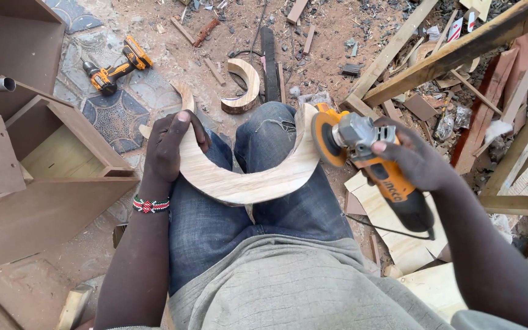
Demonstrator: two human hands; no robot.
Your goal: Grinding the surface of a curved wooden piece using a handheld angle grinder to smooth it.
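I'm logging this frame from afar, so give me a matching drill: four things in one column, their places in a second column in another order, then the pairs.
Things:
1. curved wooden piece
2. angle grinder
3. cordless drill
4. second curved offcut

Places:
A. on the ground beyond the knees
B. in the right hand, disc at the wood's right tip
C. across the lap, gripped by the left hand
D. on the patterned floor, upper left

Pairs: 1-C, 2-B, 3-D, 4-A
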